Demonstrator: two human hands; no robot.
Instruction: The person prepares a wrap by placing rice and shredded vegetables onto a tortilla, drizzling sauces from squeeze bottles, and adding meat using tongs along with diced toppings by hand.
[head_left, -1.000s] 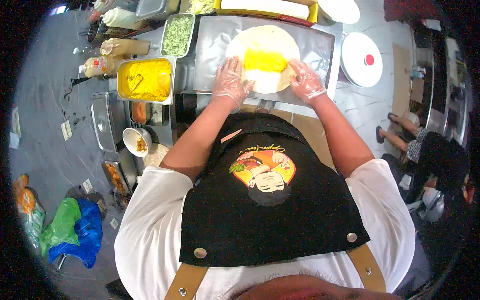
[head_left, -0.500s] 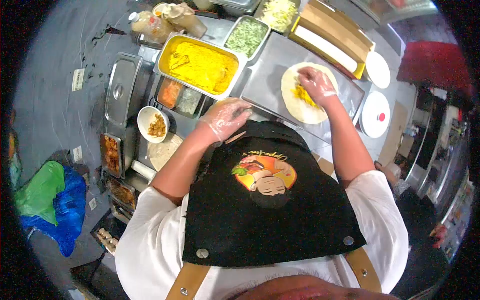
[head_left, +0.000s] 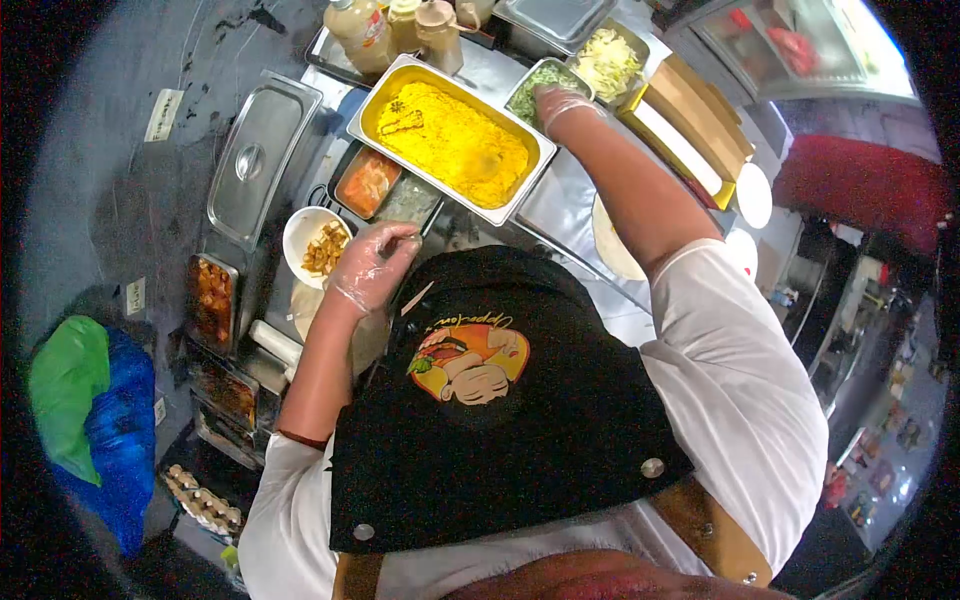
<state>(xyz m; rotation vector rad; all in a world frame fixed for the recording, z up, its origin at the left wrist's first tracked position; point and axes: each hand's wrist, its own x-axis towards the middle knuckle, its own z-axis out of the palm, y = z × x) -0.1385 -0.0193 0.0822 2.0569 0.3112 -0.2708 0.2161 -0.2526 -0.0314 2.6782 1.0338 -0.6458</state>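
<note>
My right hand (head_left: 565, 105), in a clear plastic glove, reaches into a metal pan of chopped greens (head_left: 540, 78); its fingertips are hidden there. Under my right forearm lies a round flatbread (head_left: 612, 240), mostly covered, on a metal board (head_left: 560, 200). My left hand (head_left: 375, 262), also gloved, is held with fingers curled in and nothing visible in them. It is beside a white bowl of brown chopped pieces (head_left: 325, 247) and small containers of orange-pink food (head_left: 368, 185) and pale food (head_left: 405, 200). Between my hands stands a large metal pan of yellow food (head_left: 455, 140).
Shredded pale cabbage (head_left: 608, 62) stands behind the greens, with an open box holding a white roll (head_left: 685, 140) to the right. Bottles (head_left: 360, 38) stand at the back left. A metal lid (head_left: 262, 160) and trays of brown food (head_left: 213, 300) line the left side.
My right hand has left the yellow food on the flatbread and gone up and left into the greens. My left hand has drawn back down and left, and the view has shifted.
</note>
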